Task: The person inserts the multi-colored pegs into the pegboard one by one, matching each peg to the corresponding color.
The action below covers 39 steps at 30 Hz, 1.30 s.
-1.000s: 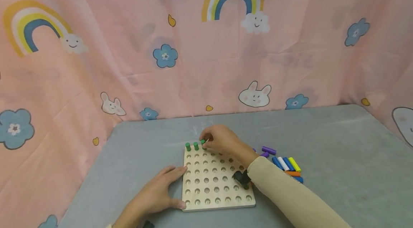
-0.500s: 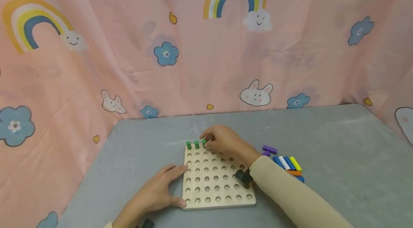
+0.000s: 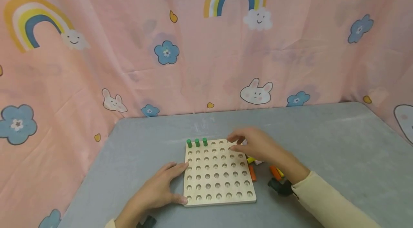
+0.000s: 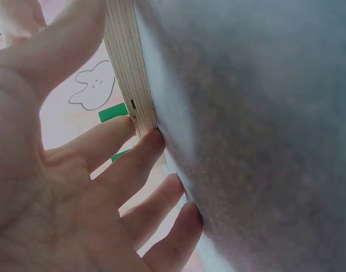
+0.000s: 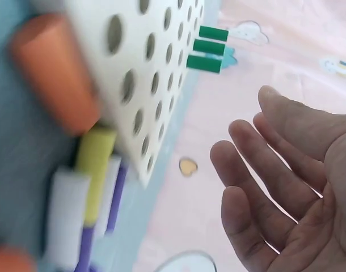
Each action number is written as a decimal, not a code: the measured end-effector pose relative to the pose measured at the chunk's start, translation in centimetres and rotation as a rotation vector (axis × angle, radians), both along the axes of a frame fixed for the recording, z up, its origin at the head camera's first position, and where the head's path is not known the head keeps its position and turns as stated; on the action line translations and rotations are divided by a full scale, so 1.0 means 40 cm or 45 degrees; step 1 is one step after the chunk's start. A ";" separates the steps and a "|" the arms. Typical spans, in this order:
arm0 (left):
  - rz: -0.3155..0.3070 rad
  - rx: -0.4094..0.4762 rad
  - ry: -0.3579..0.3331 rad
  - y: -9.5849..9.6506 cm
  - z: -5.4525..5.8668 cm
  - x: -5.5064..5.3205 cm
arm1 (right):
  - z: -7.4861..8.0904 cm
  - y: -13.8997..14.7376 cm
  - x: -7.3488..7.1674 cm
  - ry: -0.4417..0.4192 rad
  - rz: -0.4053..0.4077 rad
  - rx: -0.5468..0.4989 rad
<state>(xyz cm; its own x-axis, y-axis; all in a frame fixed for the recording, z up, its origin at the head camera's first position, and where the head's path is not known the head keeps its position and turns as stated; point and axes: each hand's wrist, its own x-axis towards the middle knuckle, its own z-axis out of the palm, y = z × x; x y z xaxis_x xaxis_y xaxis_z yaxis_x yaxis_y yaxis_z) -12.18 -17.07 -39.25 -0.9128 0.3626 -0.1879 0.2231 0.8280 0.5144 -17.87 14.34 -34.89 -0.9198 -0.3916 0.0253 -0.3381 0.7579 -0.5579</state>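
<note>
A square wooden peg board [image 3: 213, 181] with rows of round holes lies on the table. Three green pegs [image 3: 197, 142] stand upright side by side at the left end of its far row. My left hand [image 3: 158, 186] rests against the board's left side, thumb at the near corner; in the left wrist view its fingertips touch the layered wooden edge [image 4: 127, 62]. My right hand [image 3: 258, 145] hovers over the board's far right corner, fingers loosely spread. Nothing lies between its fingers in the right wrist view, where the three green pegs show beyond the board.
Loose pegs lie along the board's right side, partly hidden by the right arm. Among them are an orange peg [image 5: 57, 73], a yellow peg [image 5: 95, 170], a white peg [image 5: 68, 215] and purple ones. A pink patterned curtain [image 3: 200, 66] hangs behind the grey table [image 3: 338, 142].
My right hand has let go of the third green peg, which stands in the board, and has moved right. My left hand stays at the board's left edge.
</note>
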 end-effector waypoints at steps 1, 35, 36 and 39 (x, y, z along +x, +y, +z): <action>0.000 -0.002 0.000 0.000 0.000 0.000 | 0.000 0.017 0.012 0.007 -0.009 0.000; -0.025 0.008 -0.002 -0.004 0.000 -0.004 | -0.068 0.335 0.091 -0.205 -0.037 0.298; -0.024 0.009 -0.002 -0.004 0.000 -0.004 | -0.069 0.335 0.091 -0.196 -0.022 0.304; -0.020 0.006 -0.003 -0.004 0.000 -0.004 | -0.072 0.334 0.092 -0.168 0.017 0.309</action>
<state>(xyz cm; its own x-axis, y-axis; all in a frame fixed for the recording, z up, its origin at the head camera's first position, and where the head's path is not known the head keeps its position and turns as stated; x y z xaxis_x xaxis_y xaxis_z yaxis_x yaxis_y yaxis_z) -12.36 -17.22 -39.23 -0.9064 0.3782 -0.1880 0.2353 0.8219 0.5187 -14.19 27.69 -37.76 -0.9037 -0.3834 -0.1905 -0.2850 0.8708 -0.4007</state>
